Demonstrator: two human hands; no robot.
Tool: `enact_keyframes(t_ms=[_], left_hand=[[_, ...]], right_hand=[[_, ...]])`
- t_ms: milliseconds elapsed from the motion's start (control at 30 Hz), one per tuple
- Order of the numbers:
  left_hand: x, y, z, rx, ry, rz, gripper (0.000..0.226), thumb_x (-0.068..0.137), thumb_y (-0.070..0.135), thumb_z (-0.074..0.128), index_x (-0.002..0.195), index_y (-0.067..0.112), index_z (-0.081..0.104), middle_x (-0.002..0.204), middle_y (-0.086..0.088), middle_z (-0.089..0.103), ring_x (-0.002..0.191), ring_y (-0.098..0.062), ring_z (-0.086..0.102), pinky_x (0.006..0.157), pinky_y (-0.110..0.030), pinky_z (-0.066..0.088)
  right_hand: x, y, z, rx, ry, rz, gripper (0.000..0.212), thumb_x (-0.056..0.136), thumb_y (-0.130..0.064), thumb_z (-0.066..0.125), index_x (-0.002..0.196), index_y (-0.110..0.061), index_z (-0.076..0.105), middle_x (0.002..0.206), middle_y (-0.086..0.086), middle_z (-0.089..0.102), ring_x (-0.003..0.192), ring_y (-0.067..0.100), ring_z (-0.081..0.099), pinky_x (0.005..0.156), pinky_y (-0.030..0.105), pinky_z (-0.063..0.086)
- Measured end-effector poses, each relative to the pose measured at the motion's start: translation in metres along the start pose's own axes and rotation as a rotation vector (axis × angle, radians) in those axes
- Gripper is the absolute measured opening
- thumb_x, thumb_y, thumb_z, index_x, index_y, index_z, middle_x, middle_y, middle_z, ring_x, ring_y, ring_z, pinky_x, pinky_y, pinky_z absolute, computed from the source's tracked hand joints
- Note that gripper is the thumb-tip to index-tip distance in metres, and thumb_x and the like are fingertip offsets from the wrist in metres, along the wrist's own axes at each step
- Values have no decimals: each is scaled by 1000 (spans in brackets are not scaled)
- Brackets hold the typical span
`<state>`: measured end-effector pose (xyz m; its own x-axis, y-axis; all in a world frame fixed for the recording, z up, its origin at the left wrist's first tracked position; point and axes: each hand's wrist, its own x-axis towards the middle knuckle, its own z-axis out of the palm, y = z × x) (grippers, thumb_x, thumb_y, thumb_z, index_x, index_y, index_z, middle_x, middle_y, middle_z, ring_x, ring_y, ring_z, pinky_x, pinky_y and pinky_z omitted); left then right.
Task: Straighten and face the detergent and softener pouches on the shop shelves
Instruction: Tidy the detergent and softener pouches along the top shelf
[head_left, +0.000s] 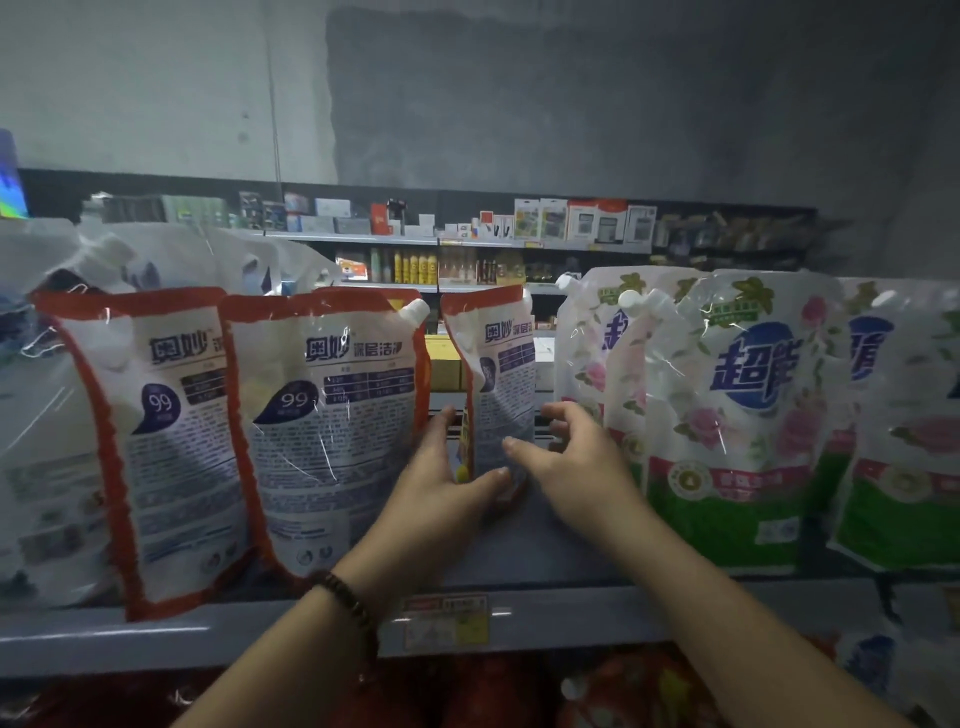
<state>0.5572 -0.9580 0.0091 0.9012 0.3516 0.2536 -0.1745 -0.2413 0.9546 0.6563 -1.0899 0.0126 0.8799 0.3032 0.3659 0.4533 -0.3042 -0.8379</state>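
Here the left hand (447, 483) grips the lower part of a narrow red-edged pouch (501, 358) standing on the shelf (550, 551), thumb in front and fingers behind. The right hand (576, 462) is just beside it, fingers loosely spread and holding nothing; whether its thumb touches the pouch is unclear. Matching pouches (332, 415) stand left of the left hand, floral green pouches (737, 415) right of the right.
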Motion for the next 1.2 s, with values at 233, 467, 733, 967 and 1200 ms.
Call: enact_keyframes(t_ms=[233, 467, 733, 967, 1200], left_hand=[[27, -11, 4, 89, 12, -31, 93, 98, -5, 66, 168, 29, 14, 135, 23, 48, 118, 8, 49, 90, -3, 42], [47, -28, 9, -44, 12, -30, 86, 90, -27, 46, 151, 35, 42, 121, 17, 69, 95, 11, 72, 82, -25, 62], [28, -23, 17, -54, -15, 13, 92, 89, -30, 38, 151, 37, 33, 129, 16, 61, 100, 23, 63, 83, -13, 56], [12, -16, 25, -63, -44, 79, 83, 89, -26, 43, 134, 42, 56, 133, 5, 71, 126, -5, 66, 116, -45, 51], [9, -19, 30, -39, -60, 74, 66, 94, -21, 58, 129, 36, 56, 105, 35, 74, 100, 11, 71, 84, -21, 61]], right_hand=[[19, 6, 11, -21, 17, 4, 82, 86, -51, 81, 156, -29, 44, 150, 0, 54, 134, 20, 53, 111, 42, 49], [24, 10, 18, 39, -26, 10, 86, 82, -52, 84, 155, -25, 47, 150, 0, 56, 134, 21, 56, 112, 47, 52], [25, 8, 16, 52, -73, 12, 105, 65, -71, 84, 154, -29, 47, 149, -5, 57, 132, 19, 58, 110, 46, 53], [27, 11, 15, 96, -97, 0, 75, 78, -65, 83, 141, -31, 59, 133, -7, 65, 116, 13, 64, 96, 37, 61], [31, 18, 17, 26, -17, 25, 49, 89, -68, 68, 127, -37, 65, 128, -3, 65, 112, 17, 67, 93, 42, 63]])
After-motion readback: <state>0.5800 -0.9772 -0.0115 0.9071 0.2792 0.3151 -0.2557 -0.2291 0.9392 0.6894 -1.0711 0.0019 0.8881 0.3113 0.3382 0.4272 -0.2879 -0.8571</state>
